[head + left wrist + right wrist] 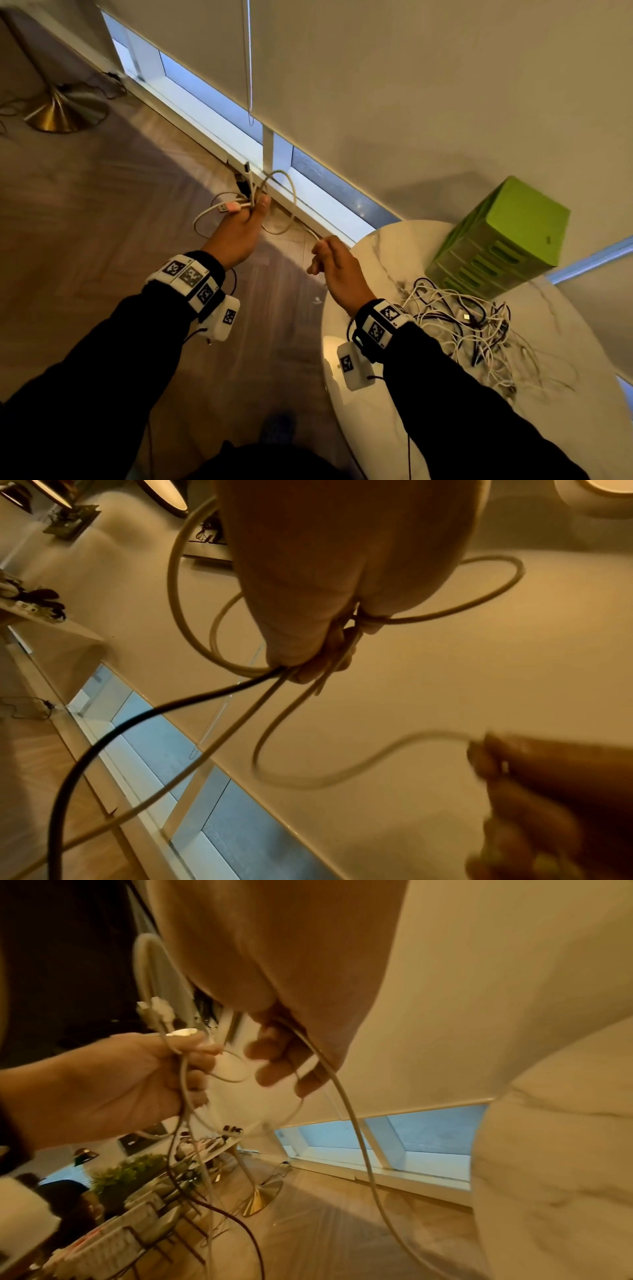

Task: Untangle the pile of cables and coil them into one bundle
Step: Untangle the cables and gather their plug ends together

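Out over the floor, my left hand (pixel 254 208) grips a small coil of white cables (pixel 274 202), with a USB plug (pixel 226 207) sticking out to the left. In the left wrist view its fingers (pixel 308 669) also clamp a black cable (pixel 82 764) that hangs down. A white cable (pixel 305 229) runs from this coil to my right hand (pixel 319 247), which pinches it beside the table's edge. The right wrist view shows that cable (pixel 352 1118) trailing down from my right fingers (pixel 274 1053). The tangled pile of black and white cables (pixel 462 329) lies on the marble table (pixel 387 246).
A green drawer box (pixel 500 240) stands at the back of the table, behind the pile. A low window (pixel 219 120) runs along the wall under a roller blind. A brass lamp base (pixel 65 109) stands on the wooden floor at far left.
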